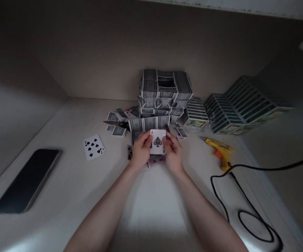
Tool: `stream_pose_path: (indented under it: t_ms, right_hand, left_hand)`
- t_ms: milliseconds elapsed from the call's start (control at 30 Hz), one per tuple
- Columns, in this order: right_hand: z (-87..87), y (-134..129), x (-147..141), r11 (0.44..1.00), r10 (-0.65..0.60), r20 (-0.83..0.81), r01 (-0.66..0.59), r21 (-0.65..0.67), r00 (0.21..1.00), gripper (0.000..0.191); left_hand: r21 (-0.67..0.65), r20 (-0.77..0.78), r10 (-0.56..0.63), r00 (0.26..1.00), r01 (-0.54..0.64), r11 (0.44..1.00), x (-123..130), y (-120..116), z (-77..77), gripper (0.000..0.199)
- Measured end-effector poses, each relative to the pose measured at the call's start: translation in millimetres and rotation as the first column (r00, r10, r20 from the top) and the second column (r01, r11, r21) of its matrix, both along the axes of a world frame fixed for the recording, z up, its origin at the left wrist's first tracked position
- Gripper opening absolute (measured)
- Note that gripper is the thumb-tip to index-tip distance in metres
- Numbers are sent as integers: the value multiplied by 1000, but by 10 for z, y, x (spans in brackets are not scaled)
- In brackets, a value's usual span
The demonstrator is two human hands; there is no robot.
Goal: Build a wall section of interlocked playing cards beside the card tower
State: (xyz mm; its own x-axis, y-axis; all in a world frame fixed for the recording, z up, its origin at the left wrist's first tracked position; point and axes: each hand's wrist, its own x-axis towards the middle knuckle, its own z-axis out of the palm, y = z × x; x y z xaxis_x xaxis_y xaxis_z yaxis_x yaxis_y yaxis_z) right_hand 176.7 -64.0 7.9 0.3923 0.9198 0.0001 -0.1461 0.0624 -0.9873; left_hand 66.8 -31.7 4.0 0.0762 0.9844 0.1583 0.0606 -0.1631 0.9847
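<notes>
An ace of spades playing card (157,142) faces me between my two hands. My left hand (141,148) pinches its left edge, and my right hand (173,150) pinches its right edge. Just behind stands an upright panel of patterned card backs (148,123), partly covered by my fingers. Beyond it rises a boxy structure made of playing cards (167,91), with an opening in its top. Below my hands lie red-suited cards (155,161), mostly hidden. Scissors (114,124) rest left of the panel, among loose cards, with their handles partly hidden.
A yellow glue gun (221,150) lies at right, its black cord (246,166) looping toward the front. Several stacked card packs (246,105) stand behind it. At left are a seven of spades (93,147) and a dark smartphone (28,182). Walls enclose the white surface.
</notes>
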Motion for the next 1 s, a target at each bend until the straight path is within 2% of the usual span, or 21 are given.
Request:
stream_pose_path:
  t_ms: [200, 433, 633, 1000]
  right_hand:
    - [-16, 12, 12, 1000, 10, 13, -10, -5, 1000, 38]
    - [27, 18, 0, 1000, -18, 23, 18, -11, 1000, 28]
    - [35, 7, 5, 998, 56, -42, -57, -31, 998, 22]
    - [-18, 2, 17, 994, 110, -53, -111, -10, 992, 17]
  left_hand:
    - [-11, -2, -7, 1000, 7, 1000, -3, 1, 34, 24]
    - [-34, 52, 8, 999, -6, 999, 11, -12, 47, 20]
    - [-152, 198, 2, 980, 28, 988, 18, -43, 130, 18]
    - [-226, 234, 38, 971, 17, 974, 2, -44, 152, 13]
